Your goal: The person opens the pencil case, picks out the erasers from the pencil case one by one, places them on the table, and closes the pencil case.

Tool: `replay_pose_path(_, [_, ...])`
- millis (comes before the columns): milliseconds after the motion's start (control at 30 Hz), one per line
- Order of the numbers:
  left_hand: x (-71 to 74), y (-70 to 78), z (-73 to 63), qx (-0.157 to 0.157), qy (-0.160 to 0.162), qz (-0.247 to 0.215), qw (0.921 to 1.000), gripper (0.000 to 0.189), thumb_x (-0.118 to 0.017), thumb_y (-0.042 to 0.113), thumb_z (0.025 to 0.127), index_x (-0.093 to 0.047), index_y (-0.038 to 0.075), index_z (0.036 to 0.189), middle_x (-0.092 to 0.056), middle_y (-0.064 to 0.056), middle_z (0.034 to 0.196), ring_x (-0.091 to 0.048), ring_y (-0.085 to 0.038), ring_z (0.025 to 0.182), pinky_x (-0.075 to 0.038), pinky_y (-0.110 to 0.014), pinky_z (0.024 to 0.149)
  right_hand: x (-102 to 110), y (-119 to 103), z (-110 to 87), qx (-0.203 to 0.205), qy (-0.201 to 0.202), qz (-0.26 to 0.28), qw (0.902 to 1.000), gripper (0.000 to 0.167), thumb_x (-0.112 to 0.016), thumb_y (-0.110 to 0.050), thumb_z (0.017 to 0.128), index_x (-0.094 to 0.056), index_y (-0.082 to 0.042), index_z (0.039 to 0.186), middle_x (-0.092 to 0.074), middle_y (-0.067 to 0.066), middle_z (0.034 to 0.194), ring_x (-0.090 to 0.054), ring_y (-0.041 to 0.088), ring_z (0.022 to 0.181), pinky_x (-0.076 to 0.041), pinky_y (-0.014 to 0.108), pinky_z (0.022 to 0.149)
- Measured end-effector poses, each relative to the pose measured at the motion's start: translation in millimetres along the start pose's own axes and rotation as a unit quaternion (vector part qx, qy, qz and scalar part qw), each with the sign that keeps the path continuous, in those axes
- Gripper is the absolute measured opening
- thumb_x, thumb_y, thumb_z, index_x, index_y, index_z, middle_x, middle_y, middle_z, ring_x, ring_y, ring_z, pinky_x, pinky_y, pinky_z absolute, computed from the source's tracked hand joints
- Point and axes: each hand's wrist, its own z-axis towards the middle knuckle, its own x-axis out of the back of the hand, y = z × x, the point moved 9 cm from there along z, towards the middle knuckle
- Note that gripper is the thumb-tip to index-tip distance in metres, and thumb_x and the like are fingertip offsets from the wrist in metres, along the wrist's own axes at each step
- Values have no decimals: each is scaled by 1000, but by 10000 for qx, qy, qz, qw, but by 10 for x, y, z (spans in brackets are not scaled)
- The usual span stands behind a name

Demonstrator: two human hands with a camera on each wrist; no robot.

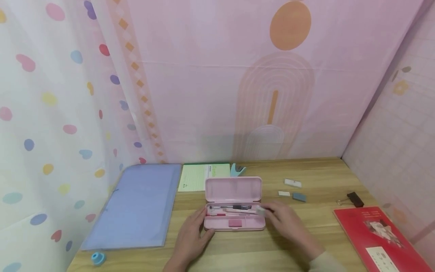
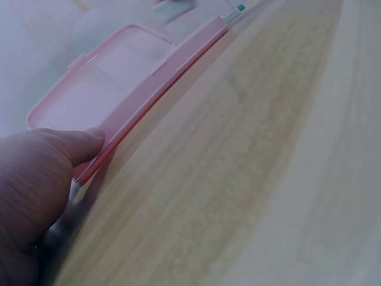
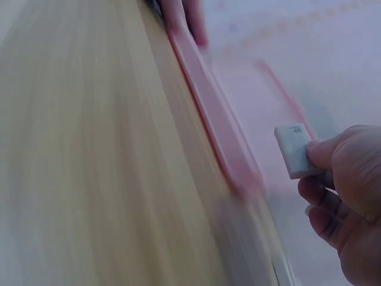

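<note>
A pink pencil case [image 1: 233, 189] lies on the table with its lid raised toward the back. Inside are a black pen [image 1: 238, 207], a white pen [image 1: 239, 211], a red pen [image 1: 217, 215] and a pink eraser [image 1: 235, 223]. My left hand [image 1: 192, 236] grips the left end of the case, its thumb against the front wall in the left wrist view. Between thumb and fingers, my right hand [image 1: 285, 223] pinches a whitish eraser [image 3: 293, 152] marked 4B. In the head view this eraser overlaps the case's right end.
Right of the case lie two white blocks [image 1: 293, 183] [image 1: 284, 193] and a blue block [image 1: 299, 197]. Farther right are a black binder clip [image 1: 355, 199] and a red book [image 1: 367, 226]. A blue folder [image 1: 142, 204], green notebook [image 1: 193, 177] and small blue piece [image 1: 98, 258] lie leftward.
</note>
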Motion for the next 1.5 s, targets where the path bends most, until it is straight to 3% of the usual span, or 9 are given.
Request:
replay_pose_path(233, [13, -21, 15, 73, -30, 25, 10000, 74, -66, 47, 87, -42, 9, 146, -43, -4, 148, -41, -26, 133, -32, -47, 111, 536, 708, -241, -714, 320, -551, 9954, 17, -62, -9, 93, -70, -14, 107, -68, 3, 104, -64, 26, 98, -53, 49, 82])
replay_pose_path(400, [-2, -28, 21, 87, -58, 19, 9999, 74, -65, 48, 88, -41, 10, 146, -43, -4, 148, -41, -26, 134, -32, -48, 111, 689, 960, -280, -982, 245, -752, 9920, 17, -58, -9, 95, -69, -9, 108, -66, 12, 108, -62, 34, 102, -50, 55, 85])
replay_pose_path(600, [-35, -18, 15, 87, -114, -15, 9999, 73, -65, 47, 88, -41, 9, 146, -43, -5, 148, -40, -26, 134, -32, -48, 111, 707, 1046, -262, -997, 249, -874, 9909, 15, -59, -5, 94, -69, -5, 106, -66, 14, 105, -62, 35, 100, -50, 55, 84])
replay_pose_path(1033, [-24, -25, 13, 150, -124, -37, 9998, 74, -65, 47, 88, -40, 11, 147, -42, -4, 149, -39, -25, 135, -30, -48, 112, 653, 1055, -251, -787, 227, -1002, 9916, 12, -70, -4, 85, -72, -13, 94, -67, 5, 95, -62, 26, 90, -53, 48, 79])
replay_pose_path(1267, [-13, -27, 16, 175, -118, 17, 9998, 74, -65, 48, 87, -41, 10, 146, -43, -5, 148, -40, -26, 134, -31, -47, 111, 607, 1077, -285, -882, -39, -932, 9917, 20, -78, -9, 78, -73, -14, 97, -61, -8, 85, -55, 10, 79, -50, 30, 68])
replay_pose_path(1500, [-24, -25, 19, 111, -108, 6, 9999, 74, -66, 47, 87, -42, 8, 145, -44, -5, 147, -40, -26, 134, -31, -47, 112, 617, 1097, -332, -973, 31, -841, 9917, 22, -78, -10, 78, -74, -12, 100, -63, -4, 90, -59, 15, 84, -52, 37, 74])
